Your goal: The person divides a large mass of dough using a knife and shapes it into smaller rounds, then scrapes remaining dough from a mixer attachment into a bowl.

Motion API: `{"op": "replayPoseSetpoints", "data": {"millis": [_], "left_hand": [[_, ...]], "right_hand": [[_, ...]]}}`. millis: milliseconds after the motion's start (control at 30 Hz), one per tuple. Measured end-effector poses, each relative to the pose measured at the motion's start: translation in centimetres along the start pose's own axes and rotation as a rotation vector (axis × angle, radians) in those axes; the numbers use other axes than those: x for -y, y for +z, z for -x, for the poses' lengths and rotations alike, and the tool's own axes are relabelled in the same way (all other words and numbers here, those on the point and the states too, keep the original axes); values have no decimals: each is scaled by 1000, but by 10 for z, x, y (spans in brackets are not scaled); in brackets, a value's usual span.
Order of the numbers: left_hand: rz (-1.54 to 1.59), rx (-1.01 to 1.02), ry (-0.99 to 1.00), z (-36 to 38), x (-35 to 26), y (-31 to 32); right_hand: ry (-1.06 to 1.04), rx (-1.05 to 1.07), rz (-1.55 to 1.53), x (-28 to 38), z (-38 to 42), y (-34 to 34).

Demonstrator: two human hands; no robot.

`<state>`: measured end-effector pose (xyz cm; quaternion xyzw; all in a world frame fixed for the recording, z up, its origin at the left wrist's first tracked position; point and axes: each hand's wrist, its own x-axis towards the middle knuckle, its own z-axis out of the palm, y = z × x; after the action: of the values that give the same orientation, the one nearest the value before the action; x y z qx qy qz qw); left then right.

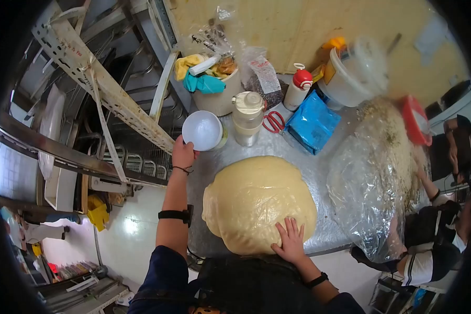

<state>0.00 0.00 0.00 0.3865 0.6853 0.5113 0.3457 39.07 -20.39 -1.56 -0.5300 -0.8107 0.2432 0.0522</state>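
Note:
A large, smooth mound of pale yellow dough lies on the metal table. On the dough's lower right part rests my right hand, palm down with its fingers spread. My left hand grips the rim of a white bowl at the table's left edge, thumb at the rim. The bowl is tilted so that its inside shows, and a greenish object is partly hidden behind it. Just right of the bowl stands a clear bottle with a cream lid.
Behind are a filled bin, red scissors, a red-topped bottle, a blue package and a white bucket. Clear plastic covers the right side, beside another person's arm. A metal rack stands left.

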Motion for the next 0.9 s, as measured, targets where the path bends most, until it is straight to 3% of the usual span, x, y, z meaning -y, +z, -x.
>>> {"op": "replayPoseSetpoints", "data": {"millis": [233, 300, 367, 433, 500, 567, 667, 800, 900], "left_hand": [[-105, 62, -110, -34, 4, 11], [-27, 2, -169, -34, 8, 17], [10, 70, -199, -32, 21, 22], [227, -66, -209, -13, 22, 30], [216, -66, -265, 8, 26, 41], [210, 132, -207, 24, 42, 52], [171, 327, -176, 52, -7, 80], [72, 343, -139, 33, -45, 105], [-9, 364, -217, 5, -48, 122]], "right_hand": [[-3, 18, 20, -2, 1, 3], [6, 15, 19, -2, 0, 2], [-6, 31, 11, -2, 1, 1], [-6, 12, 4, 0, 1, -1], [-9, -12, -6, 0, 2, -2], [-20, -28, -8, -1, 2, 0], [-36, -52, -19, -3, 4, 3], [-54, -92, -25, -4, 4, 1], [-70, -120, -34, -6, 5, 3]]}}
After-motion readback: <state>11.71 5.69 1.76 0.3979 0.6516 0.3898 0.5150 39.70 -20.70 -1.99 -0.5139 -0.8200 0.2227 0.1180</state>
